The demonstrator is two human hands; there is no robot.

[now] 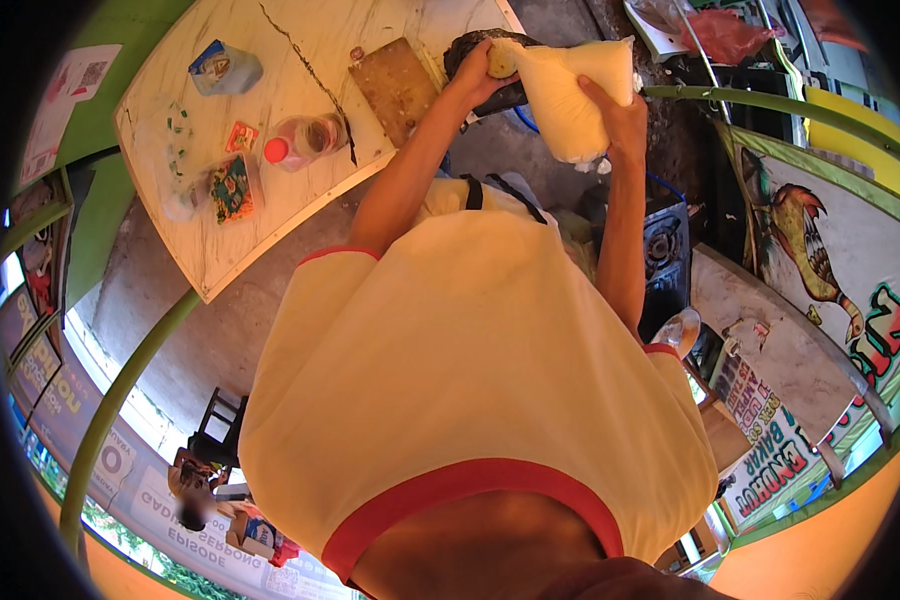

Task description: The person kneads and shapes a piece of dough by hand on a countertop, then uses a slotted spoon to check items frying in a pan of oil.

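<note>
A clear plastic bag full of a pale yellow substance [570,94] hangs between both hands, above the floor past the table's edge. My left hand [487,75] is closed around the bag's narrower, bunched end. My right hand [621,124] grips the bag's wide end from the side, its thumb lying on the plastic. Several small white lumps [594,165] show just below the bag. Behind my left hand is a black plastic bag [465,52]. Near it, a worn wooden cutting board [395,90] lies at the table's edge.
On the marble-patterned table [285,217] are a plastic bottle with a red cap [307,142], an opened pouch [225,69], a tub with colourful packets [234,189] and a small red sachet [241,136]. A gas stove [664,240] stands beside my right arm. Someone sits [193,487] far behind.
</note>
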